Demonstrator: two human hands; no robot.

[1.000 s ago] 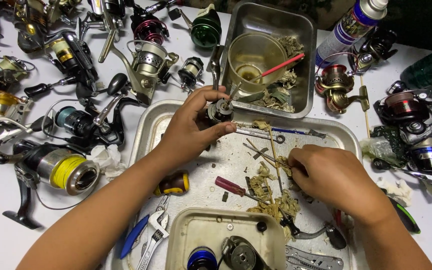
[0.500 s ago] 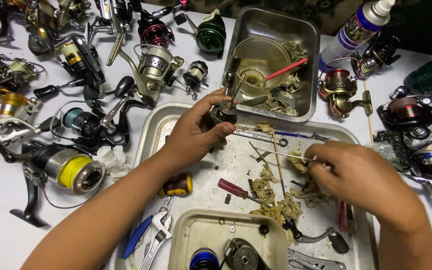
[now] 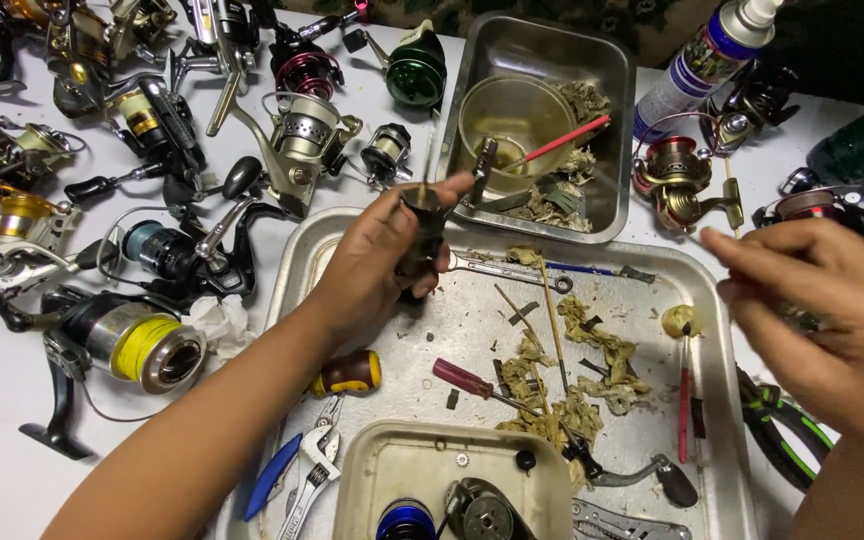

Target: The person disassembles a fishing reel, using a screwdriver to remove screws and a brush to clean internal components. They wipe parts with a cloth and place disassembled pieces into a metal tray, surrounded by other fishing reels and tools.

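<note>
Over metal tray [image 3: 292, 262], left hand [image 3: 382, 260] grip grasping dark reel part [image 3: 420, 235], right hand [image 3: 817, 310] blurred, grip loosely released.

A large metal tray [image 3: 697, 290] fills the lower middle of the frame. Above its upper left corner the left hand [image 3: 382, 260] holds a reel part [image 3: 420, 235]; the right hand [image 3: 822, 310] hangs over the tray's right edge. On the tray a wrench [image 3: 512, 270] lies along the top, a screwdriver [image 3: 477, 382] and scraps of rag [image 3: 592, 335] at centre, and a smaller tray [image 3: 372, 475] at the bottom. A deep pan [image 3: 612, 130] sits just behind, at upper centre, with a bowl [image 3: 512, 115] in it. Fishing reels [image 3: 142, 340] crowd the table in the left half of the frame; pliers [image 3: 312, 480] lie at the lower left of the tray. A spray can [image 3: 697, 65] stands at upper right, another reel [image 3: 677, 175] just below it.
</note>
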